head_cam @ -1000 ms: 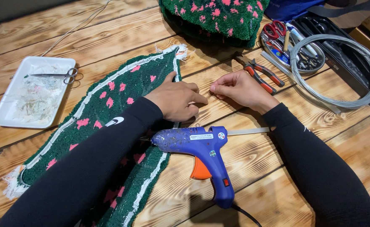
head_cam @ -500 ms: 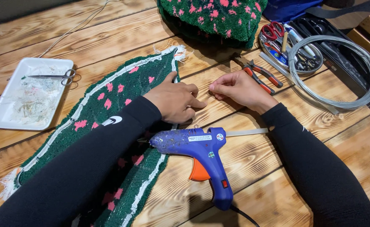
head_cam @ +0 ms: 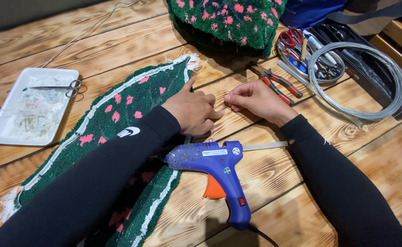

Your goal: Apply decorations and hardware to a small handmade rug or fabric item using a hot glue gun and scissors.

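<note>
Two hands met at the edge of a green tufted piece on a wooden table.

The wooden table point(head_cam: 118, 50) lay under everything; the green tufted piece point(head_cam: 118, 114), dotted pink and edged white, ran beneath the left forearm, apparently pinned flat. The wire coil point(head_cam: 359, 82) sat beyond the right hand. A blue glue gun point(head_cam: 219, 171) with a white oblong label lay just below both hands. The left hand point(head_cam: 192, 112) rested half-curled, fingers pointing right, gripping nothing visible. The right hand point(head_cam: 253, 98) was pinched nearly shut; its contents could not be told.
</note>
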